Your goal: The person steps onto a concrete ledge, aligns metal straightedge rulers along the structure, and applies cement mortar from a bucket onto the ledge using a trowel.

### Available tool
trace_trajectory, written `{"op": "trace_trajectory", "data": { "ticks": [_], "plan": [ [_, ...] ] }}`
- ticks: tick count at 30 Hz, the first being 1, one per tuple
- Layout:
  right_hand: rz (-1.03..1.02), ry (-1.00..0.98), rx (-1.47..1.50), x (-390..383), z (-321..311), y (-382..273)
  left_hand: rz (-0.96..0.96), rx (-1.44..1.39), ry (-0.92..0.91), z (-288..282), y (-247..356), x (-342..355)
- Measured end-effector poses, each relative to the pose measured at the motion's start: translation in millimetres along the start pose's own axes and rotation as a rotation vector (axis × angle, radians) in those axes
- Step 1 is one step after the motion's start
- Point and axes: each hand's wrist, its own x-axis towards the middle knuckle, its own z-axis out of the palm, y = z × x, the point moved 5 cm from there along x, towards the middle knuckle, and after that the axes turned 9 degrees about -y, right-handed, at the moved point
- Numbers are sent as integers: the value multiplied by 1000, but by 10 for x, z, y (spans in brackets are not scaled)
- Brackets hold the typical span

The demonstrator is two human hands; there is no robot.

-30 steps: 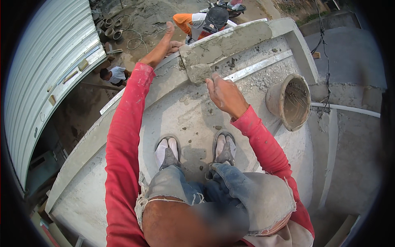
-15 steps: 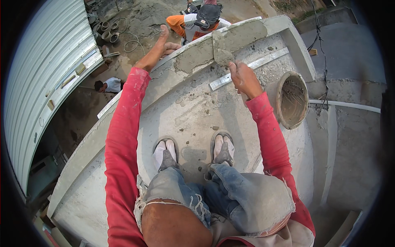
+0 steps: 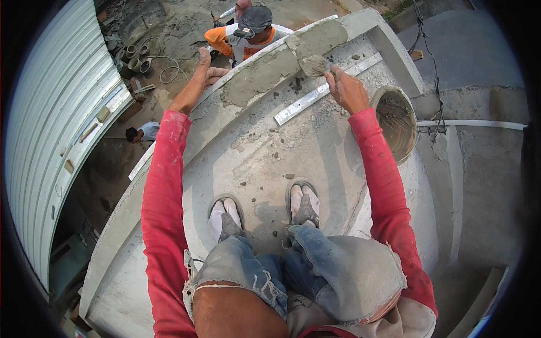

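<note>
My right hand (image 3: 346,91) grips a mortar-coated trowel (image 3: 313,66), its blade at the inner edge of a curved concrete wall (image 3: 194,132). Along the wall's top runs a band of wet grey mortar (image 3: 256,78), smoother toward the right end. My left hand (image 3: 197,83) is at the wall's outer edge, thumb raised and fingers stretched out flat, holding nothing; its underside is hidden. A metal straightedge (image 3: 304,103) lies on the slab inside the wall, left of my right hand. Beside my right wrist stands a mortar-smeared bucket (image 3: 401,125).
Beyond the wall, below, stands a person in a dark cap (image 3: 253,21); another person (image 3: 143,132) is lower left. Corrugated metal sheeting (image 3: 56,112) rises at left. Dark cables (image 3: 433,70) hang at right above a white pipe (image 3: 479,123). Crumbs of mortar dot the slab (image 3: 265,186).
The trowel blade has shifted a little right and come off the wall top toward its inner edge. My left hand keeps its pose. The whole view has shifted slightly.
</note>
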Motion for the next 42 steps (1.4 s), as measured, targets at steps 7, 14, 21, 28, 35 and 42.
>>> {"op": "trace_trajectory", "data": {
  "ticks": [7, 14, 21, 28, 35, 42],
  "plan": [
    [82, -249, 362, -186, 113, -454, 6, 10, -12, -14, -56, -2],
    [-144, -431, 531, -1076, 78, -1646, 42, 13, 4, -82, -126, 24],
    [28, -219, 478, -672, 272, -1339, 37, 22, -7, -59, -79, 165],
    [-41, -507, 484, -1540, 61, -1526, 52, -22, 19, -71, -94, 22],
    [216, -315, 743, -1285, 74, -1152, 35, 68, 5, -29, -80, 57],
    [252, -156, 914, -724, 322, -868, 2, 46, 5, -40, -161, 76]
  ]
}}
